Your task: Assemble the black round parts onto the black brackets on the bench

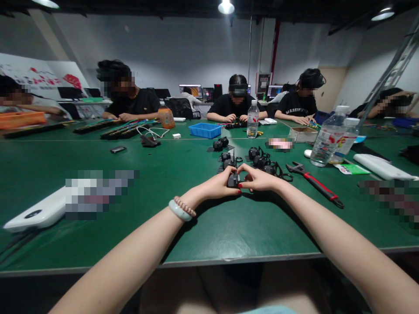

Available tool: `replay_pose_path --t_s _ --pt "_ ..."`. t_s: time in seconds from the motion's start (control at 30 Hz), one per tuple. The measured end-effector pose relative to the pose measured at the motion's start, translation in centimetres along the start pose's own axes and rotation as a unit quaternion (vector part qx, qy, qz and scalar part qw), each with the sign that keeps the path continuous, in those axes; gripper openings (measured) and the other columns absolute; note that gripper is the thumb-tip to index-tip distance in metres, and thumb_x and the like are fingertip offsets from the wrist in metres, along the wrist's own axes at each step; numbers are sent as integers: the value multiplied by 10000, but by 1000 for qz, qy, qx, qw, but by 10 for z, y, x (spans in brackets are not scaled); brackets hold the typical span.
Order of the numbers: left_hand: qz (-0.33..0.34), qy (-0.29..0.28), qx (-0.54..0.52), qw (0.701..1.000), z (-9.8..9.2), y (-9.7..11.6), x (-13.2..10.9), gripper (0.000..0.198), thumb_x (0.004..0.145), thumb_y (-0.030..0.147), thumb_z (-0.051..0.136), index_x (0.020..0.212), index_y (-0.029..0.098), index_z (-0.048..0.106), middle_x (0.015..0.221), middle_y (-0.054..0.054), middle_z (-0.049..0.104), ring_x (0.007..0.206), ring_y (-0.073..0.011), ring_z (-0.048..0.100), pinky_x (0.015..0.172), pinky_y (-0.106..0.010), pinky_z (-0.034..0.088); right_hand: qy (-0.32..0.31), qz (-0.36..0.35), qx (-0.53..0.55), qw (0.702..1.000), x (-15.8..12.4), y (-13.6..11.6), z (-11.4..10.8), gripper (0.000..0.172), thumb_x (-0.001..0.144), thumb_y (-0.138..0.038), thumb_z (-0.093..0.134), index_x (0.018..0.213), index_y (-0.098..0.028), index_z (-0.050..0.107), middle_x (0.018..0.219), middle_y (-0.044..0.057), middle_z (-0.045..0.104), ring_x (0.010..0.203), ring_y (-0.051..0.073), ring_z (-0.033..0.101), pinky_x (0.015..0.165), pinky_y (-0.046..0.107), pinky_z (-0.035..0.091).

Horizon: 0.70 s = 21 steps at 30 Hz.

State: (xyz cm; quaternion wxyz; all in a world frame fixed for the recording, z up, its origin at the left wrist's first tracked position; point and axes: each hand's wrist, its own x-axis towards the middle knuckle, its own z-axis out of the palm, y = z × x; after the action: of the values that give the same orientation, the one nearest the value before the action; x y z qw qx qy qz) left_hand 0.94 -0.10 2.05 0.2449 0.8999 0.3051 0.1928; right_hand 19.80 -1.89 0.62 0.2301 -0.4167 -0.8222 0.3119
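Observation:
Both my hands meet over the green table (209, 226) and grip a small black part (233, 180) between them. My left hand (220, 184), with a pale bangle and a bead bracelet at the wrist, pinches its left side. My right hand (258, 179), nails painted red, pinches its right side. Just beyond the hands lie several similar black parts (262, 160) with loops and cords, some on small black mats.
A red-handled adjustable wrench (314, 182) lies right of my hands. Water bottles (329, 136) stand at the right, another bottle (252, 119) and a blue tray (205, 130) farther back. A white flat device (36, 213) lies at the left. Several people sit working around the far side.

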Motion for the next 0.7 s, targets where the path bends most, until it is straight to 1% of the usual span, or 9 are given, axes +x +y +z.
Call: replay_pose_path --t_s 0.3,0.57,0.7 --pt "0 -8 -4 1000 0 -1 0 585 598 394 580 1081 159 348 868 -47 515 740 -165 501 634 -262 388 -7 10 17 1000 1 1 0 396 716 -419 467 1024 -200 347 587 -50 495 462 75 464 479 197 357" --pt "-3 -8 -10 1000 -1 -1 0 580 587 351 595 1078 164 350 894 -43 510 772 -172 505 667 -273 390 2 15 10 1000 2 3 0 405 733 -465 422 1036 -199 381 533 -49 491 464 83 461 488 198 357" --pt "-4 -5 -15 1000 -1 0 0 574 585 345 598 1073 165 356 906 -45 510 784 -173 505 680 -275 390 -1 13 16 1000 2 4 0 401 736 -474 411 1030 -201 390 541 -44 501 473 86 469 499 203 364"
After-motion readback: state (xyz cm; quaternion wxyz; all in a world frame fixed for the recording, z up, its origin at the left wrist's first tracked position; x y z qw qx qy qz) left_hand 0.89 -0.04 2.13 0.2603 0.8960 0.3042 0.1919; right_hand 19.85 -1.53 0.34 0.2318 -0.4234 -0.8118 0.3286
